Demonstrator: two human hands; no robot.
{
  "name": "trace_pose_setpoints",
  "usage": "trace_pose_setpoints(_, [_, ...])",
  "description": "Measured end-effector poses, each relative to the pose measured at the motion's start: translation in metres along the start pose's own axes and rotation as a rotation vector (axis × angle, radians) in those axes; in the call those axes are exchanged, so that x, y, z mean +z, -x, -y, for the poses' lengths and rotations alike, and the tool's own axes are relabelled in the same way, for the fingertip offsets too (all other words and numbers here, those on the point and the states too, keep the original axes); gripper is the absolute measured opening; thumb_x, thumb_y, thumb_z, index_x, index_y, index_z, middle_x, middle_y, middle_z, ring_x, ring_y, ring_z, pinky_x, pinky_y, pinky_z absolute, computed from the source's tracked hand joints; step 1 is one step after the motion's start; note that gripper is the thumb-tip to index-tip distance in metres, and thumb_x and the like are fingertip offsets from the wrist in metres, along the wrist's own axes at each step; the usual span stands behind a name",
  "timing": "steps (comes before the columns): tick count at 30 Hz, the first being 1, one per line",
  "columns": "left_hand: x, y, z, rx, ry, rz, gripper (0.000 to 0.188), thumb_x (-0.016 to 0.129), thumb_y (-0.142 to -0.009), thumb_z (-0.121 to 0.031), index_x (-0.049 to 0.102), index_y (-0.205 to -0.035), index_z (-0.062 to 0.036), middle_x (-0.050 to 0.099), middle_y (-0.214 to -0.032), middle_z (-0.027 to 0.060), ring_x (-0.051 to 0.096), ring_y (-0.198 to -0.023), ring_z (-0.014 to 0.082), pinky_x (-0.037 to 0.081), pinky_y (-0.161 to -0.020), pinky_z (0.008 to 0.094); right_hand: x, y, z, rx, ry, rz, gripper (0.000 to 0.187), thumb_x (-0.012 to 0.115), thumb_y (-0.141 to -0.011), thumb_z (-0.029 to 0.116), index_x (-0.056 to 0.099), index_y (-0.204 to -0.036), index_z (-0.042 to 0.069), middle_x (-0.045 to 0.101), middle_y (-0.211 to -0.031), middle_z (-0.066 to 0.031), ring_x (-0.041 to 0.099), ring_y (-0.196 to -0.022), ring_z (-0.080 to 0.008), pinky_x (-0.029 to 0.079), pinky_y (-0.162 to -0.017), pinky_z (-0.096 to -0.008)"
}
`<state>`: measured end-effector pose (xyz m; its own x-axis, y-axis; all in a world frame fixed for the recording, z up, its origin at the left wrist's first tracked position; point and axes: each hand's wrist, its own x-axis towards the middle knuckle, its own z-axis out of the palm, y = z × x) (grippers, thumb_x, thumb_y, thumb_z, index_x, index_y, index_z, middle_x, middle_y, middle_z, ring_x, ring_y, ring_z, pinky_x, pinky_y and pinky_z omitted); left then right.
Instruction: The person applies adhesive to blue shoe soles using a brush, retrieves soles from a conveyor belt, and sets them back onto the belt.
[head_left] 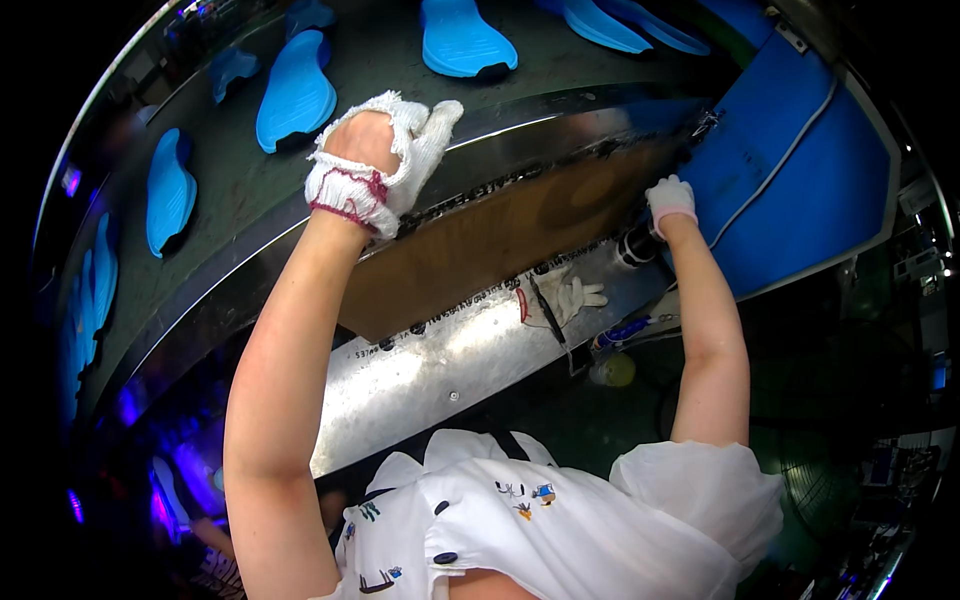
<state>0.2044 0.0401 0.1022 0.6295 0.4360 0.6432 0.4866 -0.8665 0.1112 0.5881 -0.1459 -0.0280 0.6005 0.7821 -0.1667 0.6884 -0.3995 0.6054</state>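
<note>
My left hand wears a torn white knit glove with a dark red hem, bare skin showing through a large hole at its back. It is over the metal rim of the conveyor, thumb stretched out to the right and the other fingers partly hidden. Nearest to it is a bright blue shoe sole. On the right, my right hand, in a white glove with a pink cuff, has its fingers curled beside a blue panel. What they hold, if anything, is hidden. A dark cylinder is just below that hand.
More blue soles are spread along the curved dark conveyor belt. Beneath the rim are a brown board and a shiny metal ledge with a spare white glove. A pale cable crosses the blue panel.
</note>
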Motion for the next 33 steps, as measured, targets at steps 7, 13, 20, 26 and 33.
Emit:
trace_pose_setpoints(7, [0.001,0.000,0.003,-0.064,0.044,0.061,0.055,0.056,-0.102,-0.050,0.076,-0.083,-0.0027,0.071,-0.080,0.0221,0.068,-0.079,0.0395,0.055,-0.075,0.0479,-0.045,0.047,0.023,0.146,-0.781,0.066,0.031,0.074,-0.085,0.024,0.076,-0.107,0.004,0.074,-0.109,-0.0220,0.072,-0.097,-0.0376,0.059,-0.088,-0.0393])
trace_pose_setpoints(13, [0.002,0.001,0.004,-0.056,0.040,0.055,0.053,0.054,-0.102,-0.051,0.079,-0.086,-0.0072,0.072,-0.082,0.0199,0.069,-0.082,0.0394,0.055,-0.077,0.0483,0.014,0.117,0.195,-0.134,-1.109,0.229,0.036,0.069,-0.082,0.030,0.071,-0.109,0.007,0.074,-0.101,-0.0184,0.072,-0.096,-0.0338,0.055,-0.092,-0.0420])
trace_pose_setpoints(20, [-0.004,-0.001,0.001,-0.017,-0.004,0.107,0.048,0.051,-0.103,-0.046,0.078,-0.091,-0.0080,0.071,-0.087,0.0197,0.067,-0.088,0.0399,0.054,-0.082,0.0478,0.066,0.170,0.331,-0.008,-1.481,0.059,0.029,0.069,-0.084,0.023,0.071,-0.110,0.011,0.072,-0.099,-0.0192,0.070,-0.094,-0.0386,0.055,-0.086,-0.0451])
trace_pose_setpoints(26, [-0.001,-0.002,0.003,-0.033,0.042,0.061,0.049,0.063,-0.100,-0.042,0.069,-0.078,0.0018,0.065,-0.074,0.0219,0.060,-0.074,0.0422,0.049,-0.070,0.0489,0.062,0.160,0.256,0.126,-1.494,0.062,0.043,0.055,-0.091,0.020,0.064,-0.132,0.018,0.067,-0.125,-0.0259,0.063,-0.119,-0.0431,0.049,-0.105,-0.0498])
trace_pose_setpoints(33, [-0.001,-0.002,-0.001,-0.068,0.044,0.033,0.053,0.065,-0.099,-0.044,0.067,-0.072,0.0021,0.062,-0.071,0.0241,0.059,-0.069,0.0430,0.048,-0.065,0.0498,0.095,0.044,0.066,0.924,-2.015,-0.760,0.042,0.064,-0.095,0.018,0.059,-0.133,0.000,0.068,-0.130,-0.0153,0.062,-0.121,-0.0278,0.046,-0.106,-0.0382])
